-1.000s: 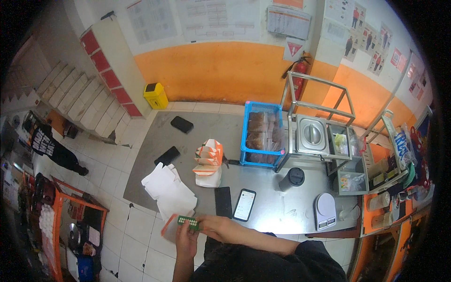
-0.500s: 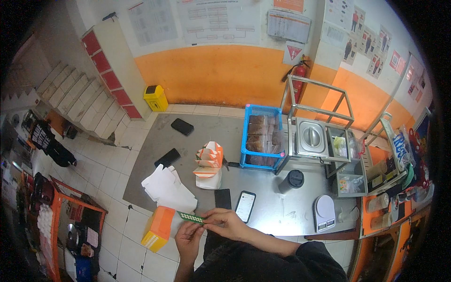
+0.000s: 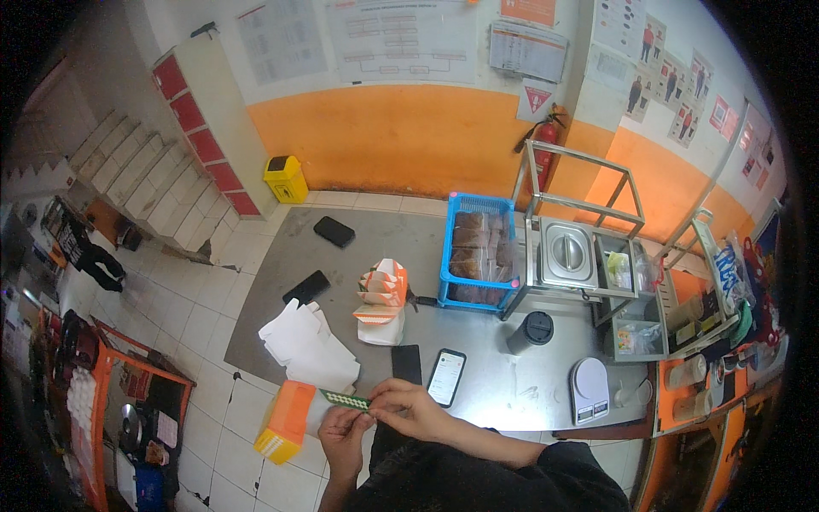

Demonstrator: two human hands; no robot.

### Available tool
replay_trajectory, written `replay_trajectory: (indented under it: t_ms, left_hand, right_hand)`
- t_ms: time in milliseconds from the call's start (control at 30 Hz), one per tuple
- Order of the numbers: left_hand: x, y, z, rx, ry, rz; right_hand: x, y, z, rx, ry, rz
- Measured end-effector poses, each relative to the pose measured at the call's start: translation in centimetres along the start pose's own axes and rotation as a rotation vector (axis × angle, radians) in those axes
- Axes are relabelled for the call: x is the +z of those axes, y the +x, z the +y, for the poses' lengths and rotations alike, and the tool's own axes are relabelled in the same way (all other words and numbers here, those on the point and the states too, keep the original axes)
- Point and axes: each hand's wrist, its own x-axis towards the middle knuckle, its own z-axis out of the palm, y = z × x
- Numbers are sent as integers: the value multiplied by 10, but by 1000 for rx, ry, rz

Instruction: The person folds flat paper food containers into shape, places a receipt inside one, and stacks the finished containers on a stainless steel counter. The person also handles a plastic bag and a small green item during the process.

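Note:
Close to my body, over the table's near edge, both hands hold a narrow green strip with rows of pale dots, perhaps a sticker sheet. My left hand pinches it from below. The fingers of my right hand close on its right end, touching the left fingertips. Left of the hands stands an orange and yellow carton at the table edge. Beyond it lie white folded card boxes. Farther in is a stack of orange and white paper boxes.
Dark phones and a lit phone lie on the steel table. To the right are a blue basket of bagged brown food, a dark tumbler, a white scale and a metal rack with a lidded pan.
My hands keep their hold on the green strip, with little finger movement. The whole view has shifted slightly. At far left, a person in dark clothes has moved a little left.

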Motion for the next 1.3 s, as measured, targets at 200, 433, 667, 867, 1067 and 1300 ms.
replay_trajectory:
  t_ms: [200, 433, 667, 867, 1067, 1300]
  left_hand:
    - [3, 0, 10, 53, -29, 23]
    - [-1, 2, 5, 121, 137, -117]
    - [10, 0, 16, 276, 493, -81]
    - [-2, 4, 33, 508, 1089, -312]
    - [-6, 9, 23, 541, 842, -223]
    - [1, 8, 24, 379, 380, 29]
  right_hand:
    - [6, -3, -2, -144, -153, 1]
    - [17, 2, 19, 185, 422, 140]
    - [1, -7, 13, 278, -98, 108]
    - [-14, -1, 9, 310, -131, 238]
    - [2, -1, 9, 0, 37, 106]
    - [3, -2, 1, 50, -115, 24]
